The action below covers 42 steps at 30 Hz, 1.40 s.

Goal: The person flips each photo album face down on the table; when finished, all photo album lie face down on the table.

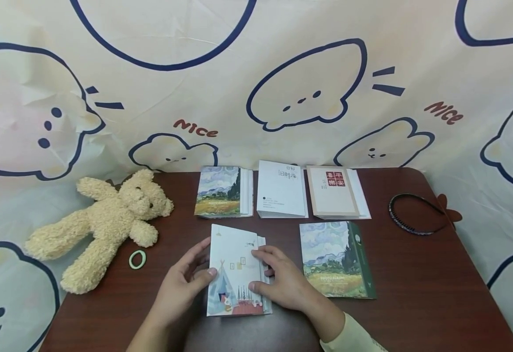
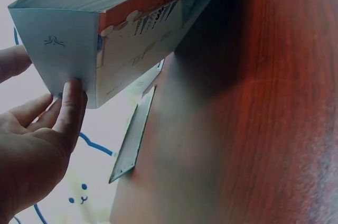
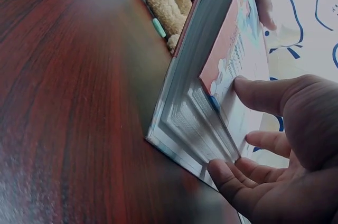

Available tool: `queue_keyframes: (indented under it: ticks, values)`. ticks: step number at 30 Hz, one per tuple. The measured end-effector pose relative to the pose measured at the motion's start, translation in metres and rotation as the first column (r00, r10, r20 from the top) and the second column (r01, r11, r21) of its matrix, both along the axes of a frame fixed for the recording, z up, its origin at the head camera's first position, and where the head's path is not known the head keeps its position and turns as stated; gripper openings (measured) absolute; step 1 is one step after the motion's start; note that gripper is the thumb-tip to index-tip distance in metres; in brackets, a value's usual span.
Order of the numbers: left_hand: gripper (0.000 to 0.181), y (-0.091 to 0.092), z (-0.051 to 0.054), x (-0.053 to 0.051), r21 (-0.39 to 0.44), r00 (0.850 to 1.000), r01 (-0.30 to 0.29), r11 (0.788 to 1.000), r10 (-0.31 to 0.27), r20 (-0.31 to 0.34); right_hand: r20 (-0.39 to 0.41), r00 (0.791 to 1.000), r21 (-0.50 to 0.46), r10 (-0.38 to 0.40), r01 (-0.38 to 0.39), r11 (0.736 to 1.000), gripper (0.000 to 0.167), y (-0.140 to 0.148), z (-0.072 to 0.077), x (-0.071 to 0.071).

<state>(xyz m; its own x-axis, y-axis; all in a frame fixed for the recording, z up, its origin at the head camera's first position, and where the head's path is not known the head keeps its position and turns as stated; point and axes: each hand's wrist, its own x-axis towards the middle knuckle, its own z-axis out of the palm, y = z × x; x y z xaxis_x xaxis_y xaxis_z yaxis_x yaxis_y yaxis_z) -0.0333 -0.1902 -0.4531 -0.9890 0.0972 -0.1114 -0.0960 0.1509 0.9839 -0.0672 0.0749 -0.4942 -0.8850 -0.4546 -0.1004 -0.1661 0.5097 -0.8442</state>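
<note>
A white photo album with a tent drawing on its cover is held tilted above the brown table, in front of the person. My left hand grips it along the spine, with the thumb on the front cover; in the left wrist view the fingers touch the pale blue spine. On the opposite edge is my right hand, its thumb on the cover. The right wrist view shows that hand's fingertips at the edges of the clear plastic pages, the cover slightly apart from them.
Behind stand a landscape-painting album, a white album and a beige album. Another landscape album with a green spine lies right of the hands. Left are a teddy bear and a green ring; a black headband lies far right.
</note>
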Motion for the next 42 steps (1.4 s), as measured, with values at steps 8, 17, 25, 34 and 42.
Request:
queue_keyframes:
  ticks: [8, 17, 25, 34, 42]
  values:
    - [0.062, -0.003, 0.004, -0.001, 0.022, 0.982, 0.124, 0.992, -0.120, -0.147, 0.041, 0.999, -0.077, 0.012, -0.009, 0.997, 0.071, 0.002, -0.002, -0.003]
    - [0.078, -0.003, 0.011, -0.003, 0.018, 0.965, 0.202, 0.979, -0.196, -0.172, 0.095, 0.995, -0.173, 0.018, -0.002, 0.985, 0.069, 0.002, -0.005, -0.003]
    - [0.077, -0.005, 0.011, -0.005, -0.026, 0.971, 0.201, 0.979, -0.203, -0.127, 0.098, 0.994, -0.224, 0.038, -0.015, 0.975, 0.067, 0.002, -0.007, -0.004]
    - [0.070, -0.003, 0.005, -0.007, 0.018, 0.989, 0.141, 0.990, -0.140, -0.056, 0.145, 0.987, -0.315, 0.074, -0.024, 0.949, 0.067, -0.001, -0.007, -0.005]
    - [0.073, 0.001, 0.009, -0.008, 0.058, 0.992, 0.116, 0.991, -0.119, 0.044, 0.173, 0.980, -0.370, 0.094, -0.024, 0.929, 0.068, -0.008, -0.006, -0.005]
